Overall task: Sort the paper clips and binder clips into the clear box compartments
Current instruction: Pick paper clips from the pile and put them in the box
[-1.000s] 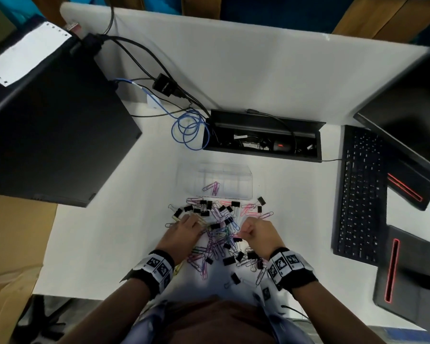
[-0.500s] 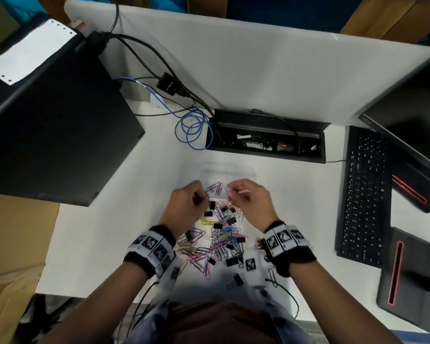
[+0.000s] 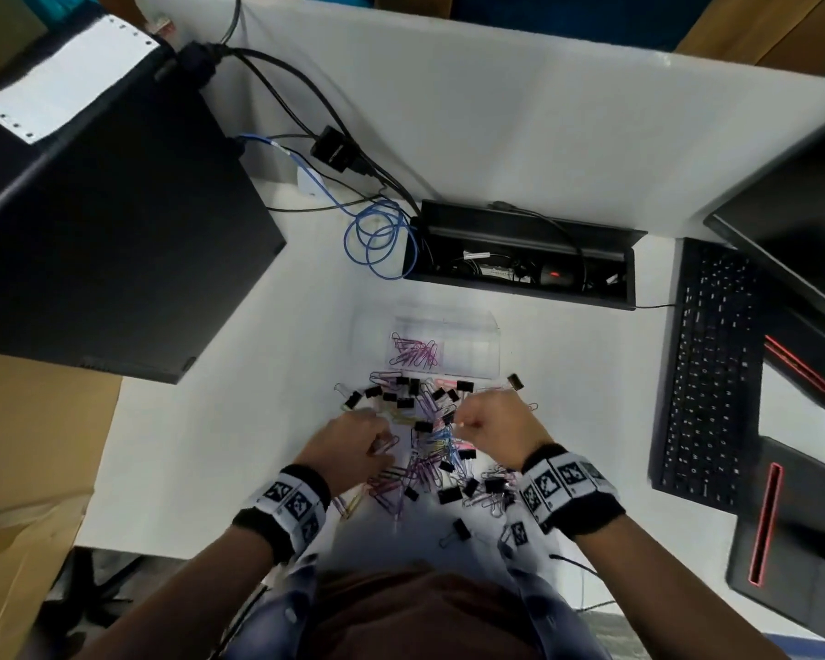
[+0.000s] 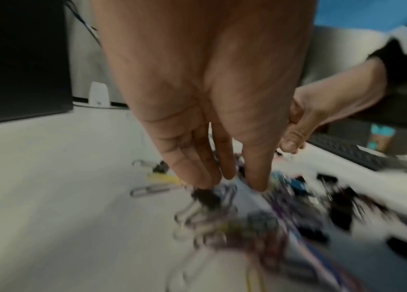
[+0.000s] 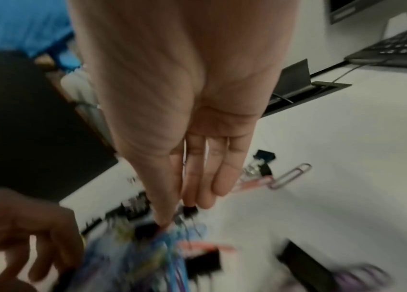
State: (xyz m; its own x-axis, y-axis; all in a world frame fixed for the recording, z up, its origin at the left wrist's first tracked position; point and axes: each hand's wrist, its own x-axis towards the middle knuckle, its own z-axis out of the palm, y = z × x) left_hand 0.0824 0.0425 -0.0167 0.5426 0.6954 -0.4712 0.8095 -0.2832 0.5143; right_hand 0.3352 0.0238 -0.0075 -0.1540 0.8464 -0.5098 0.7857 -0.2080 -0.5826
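The clear box (image 3: 477,362) lies beyond the pile, and one compartment holds several purple and pink paper clips (image 3: 415,352). A mixed pile of coloured paper clips and black binder clips (image 3: 432,450) covers the white table in front of it. My left hand (image 3: 379,428) (image 4: 235,181) reaches down into the pile's left side with straight fingers and holds nothing. My right hand (image 3: 460,423) (image 5: 175,213) hangs over the pile's right side. Its fingers point down and its thumb touches a black binder clip (image 5: 147,231). The wrist views are blurred.
A black keyboard (image 3: 710,373) lies to the right, with a monitor base behind it. An open black cable tray (image 3: 520,259) and a coiled blue cable (image 3: 382,240) sit behind the box. A black computer case (image 3: 106,221) stands at left.
Both hands have come back from the box to the pile. More purple clips now lie in the compartment than a second ago.
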